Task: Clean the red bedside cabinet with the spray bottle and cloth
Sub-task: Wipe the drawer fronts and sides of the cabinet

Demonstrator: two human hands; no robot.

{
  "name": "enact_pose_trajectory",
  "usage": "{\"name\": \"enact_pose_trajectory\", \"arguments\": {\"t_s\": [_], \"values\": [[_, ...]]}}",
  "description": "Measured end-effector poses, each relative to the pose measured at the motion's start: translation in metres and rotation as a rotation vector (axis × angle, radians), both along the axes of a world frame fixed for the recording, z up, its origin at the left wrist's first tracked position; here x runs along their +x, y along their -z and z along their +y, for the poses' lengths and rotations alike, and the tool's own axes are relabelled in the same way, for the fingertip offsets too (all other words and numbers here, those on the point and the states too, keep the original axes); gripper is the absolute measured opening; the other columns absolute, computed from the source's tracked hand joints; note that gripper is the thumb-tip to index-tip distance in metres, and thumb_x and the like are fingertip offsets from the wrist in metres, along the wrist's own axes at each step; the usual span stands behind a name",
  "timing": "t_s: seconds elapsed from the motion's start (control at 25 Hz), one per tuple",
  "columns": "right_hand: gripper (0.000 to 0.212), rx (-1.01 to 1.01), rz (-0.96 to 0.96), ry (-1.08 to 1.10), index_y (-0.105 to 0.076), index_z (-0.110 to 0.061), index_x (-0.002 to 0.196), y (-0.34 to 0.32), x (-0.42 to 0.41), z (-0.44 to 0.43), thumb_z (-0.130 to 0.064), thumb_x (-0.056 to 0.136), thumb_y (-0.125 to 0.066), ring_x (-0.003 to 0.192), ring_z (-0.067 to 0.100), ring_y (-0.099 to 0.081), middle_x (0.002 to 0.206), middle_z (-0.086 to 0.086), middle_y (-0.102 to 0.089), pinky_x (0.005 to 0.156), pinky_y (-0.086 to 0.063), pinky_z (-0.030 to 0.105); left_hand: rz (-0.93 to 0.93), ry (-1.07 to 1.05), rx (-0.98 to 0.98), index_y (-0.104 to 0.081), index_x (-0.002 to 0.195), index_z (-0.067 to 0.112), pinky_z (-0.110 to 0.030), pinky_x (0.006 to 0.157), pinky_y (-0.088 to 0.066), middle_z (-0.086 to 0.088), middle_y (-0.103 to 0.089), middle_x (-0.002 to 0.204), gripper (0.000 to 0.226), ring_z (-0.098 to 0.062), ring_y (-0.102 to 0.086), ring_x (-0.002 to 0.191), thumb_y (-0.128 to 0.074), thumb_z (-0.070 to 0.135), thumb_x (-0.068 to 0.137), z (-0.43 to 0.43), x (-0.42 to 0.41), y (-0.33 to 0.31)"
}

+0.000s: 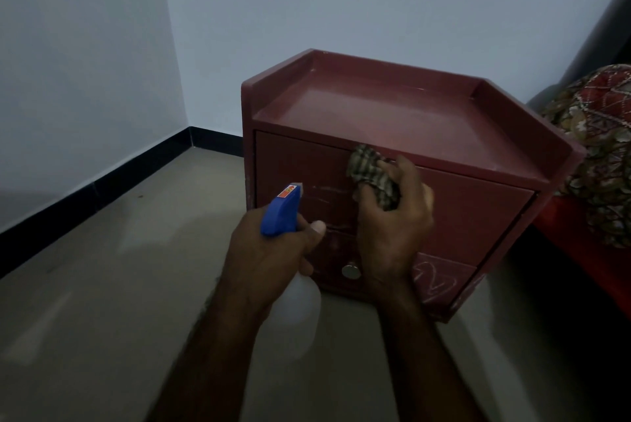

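Head, right fingers (408,172) clutch cloth (368,169), left (316,227) bottle (281,213)

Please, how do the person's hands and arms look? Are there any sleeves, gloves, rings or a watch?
The left forearm and right forearm are bare down to the frame edge: no sleeve shows. The left hand and the right hand wear no gloves, and no watch, bracelet or ring is visible, though the light is dim.

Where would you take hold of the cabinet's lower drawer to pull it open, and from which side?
Pinch the round metal knob from the front, thumb and finger on opposite sides. It is the only part jutting from the flat face of the lower drawer.
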State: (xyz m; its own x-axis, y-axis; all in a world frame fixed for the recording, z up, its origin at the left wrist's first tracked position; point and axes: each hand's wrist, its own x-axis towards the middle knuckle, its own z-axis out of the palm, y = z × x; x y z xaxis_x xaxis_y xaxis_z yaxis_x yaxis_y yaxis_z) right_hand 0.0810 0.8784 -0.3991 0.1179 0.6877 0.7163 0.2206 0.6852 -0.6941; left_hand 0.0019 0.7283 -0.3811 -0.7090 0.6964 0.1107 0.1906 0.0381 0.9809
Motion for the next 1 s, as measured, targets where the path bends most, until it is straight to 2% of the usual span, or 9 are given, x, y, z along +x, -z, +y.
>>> {"name": "enact_pose_trajectory", "arguments": {"t_s": [0.08, 0.16, 0.28, 0.44, 0.56, 0.68, 0.76, 0.88, 1.0], "values": [[0.056, -0.005, 0.048, 0.051, -0.069, -0.018, 0.129, 0.001, -0.005, -0.005, -0.007, 0.074, -0.079, 0.1, 0.011, -0.057, 0.103, -0.012, -0.067, 0.09, -0.045, 0.01, 0.007, -0.024, 0.0, -0.068, 0.083, 0.011, -0.023, 0.066, -0.046, 0.0, -0.067, 0.059, 0.019, -0.02, -0.07, 0.058, -0.075, 0.028, 0.088, -0.002, -0.004, 0.001], [0.055, -0.013, -0.009, -0.025, -0.07, -0.017, 0.128, 0.001, -0.022, -0.015, -0.004, 0.075, -0.079, 0.098, 0.009, -0.055, 0.104, -0.002, -0.066, 0.086, -0.046, 0.009, 0.005, -0.049, 0.003, -0.068, 0.083, 0.012, -0.024, 0.065, -0.047, -0.001, -0.068, 0.06, 0.017, -0.02, -0.07, 0.058, -0.075, 0.027, 0.088, -0.005, -0.008, 0.002], [0.057, -0.04, -0.059, -0.107, -0.069, -0.018, 0.131, -0.002, -0.033, -0.021, -0.006, 0.076, -0.079, 0.095, -0.002, -0.048, 0.109, 0.007, -0.069, 0.084, -0.036, -0.002, -0.003, -0.068, 0.0, -0.068, 0.084, 0.011, -0.026, 0.065, -0.047, -0.004, -0.068, 0.062, 0.017, -0.023, -0.07, 0.06, -0.075, 0.026, 0.088, -0.009, -0.011, 0.005], [0.056, -0.062, 0.096, 0.052, -0.068, -0.016, 0.129, -0.005, -0.02, -0.018, -0.009, 0.074, -0.08, 0.097, 0.01, -0.054, 0.102, -0.008, -0.076, 0.087, -0.032, -0.003, -0.004, -0.07, -0.003, -0.067, 0.085, 0.009, -0.02, 0.064, -0.045, -0.004, -0.068, 0.064, 0.019, -0.023, -0.07, 0.061, -0.074, 0.027, 0.088, -0.012, -0.018, 0.006], [0.057, -0.09, 0.063, 0.0, -0.068, -0.016, 0.13, -0.009, -0.038, -0.029, -0.006, 0.075, -0.079, 0.094, 0.01, -0.055, 0.105, 0.0, -0.072, 0.081, -0.031, -0.006, -0.014, -0.084, -0.008, -0.067, 0.085, 0.01, -0.023, 0.065, -0.047, -0.004, -0.069, 0.067, 0.018, -0.022, -0.071, 0.062, -0.074, 0.027, 0.088, -0.012, -0.022, 0.008], [0.058, -0.089, -0.044, -0.128, -0.067, -0.023, 0.133, -0.014, -0.06, -0.038, -0.008, 0.078, -0.078, 0.09, -0.004, -0.046, 0.113, 0.008, -0.063, 0.077, -0.03, -0.008, -0.023, -0.079, -0.013, -0.068, 0.085, 0.009, -0.033, 0.07, -0.054, -0.006, -0.072, 0.074, 0.017, -0.023, -0.071, 0.065, -0.073, 0.025, 0.088, -0.013, -0.023, 0.012], [0.059, -0.074, -0.019, -0.119, -0.068, -0.023, 0.132, -0.013, -0.055, -0.035, -0.008, 0.076, -0.079, 0.089, -0.007, -0.045, 0.111, 0.007, -0.065, 0.078, -0.029, -0.008, -0.015, -0.074, -0.019, -0.067, 0.083, 0.009, -0.032, 0.071, -0.052, -0.007, -0.071, 0.07, 0.018, -0.023, -0.071, 0.064, -0.073, 0.025, 0.088, -0.014, -0.022, 0.013], [0.057, -0.075, 0.1, 0.053, -0.07, -0.019, 0.128, -0.01, -0.033, -0.025, -0.008, 0.073, -0.079, 0.092, 0.014, -0.059, 0.104, -0.004, -0.074, 0.083, -0.032, -0.003, -0.002, -0.08, -0.018, -0.067, 0.082, 0.01, -0.026, 0.068, -0.046, -0.008, -0.069, 0.063, 0.019, -0.022, -0.071, 0.062, -0.074, 0.026, 0.088, -0.015, -0.026, 0.013], [0.058, -0.104, 0.056, 0.08, -0.07, -0.014, 0.128, 0.001, -0.032, -0.029, -0.005, 0.072, -0.078, 0.097, 0.023, -0.059, 0.103, -0.005, -0.076, 0.086, -0.035, 0.004, -0.005, -0.092, -0.04, -0.066, 0.082, 0.01, -0.024, 0.068, -0.044, -0.011, -0.07, 0.065, 0.02, -0.02, -0.072, 0.069, -0.073, 0.028, 0.088, -0.015, -0.031, 0.016]]}}
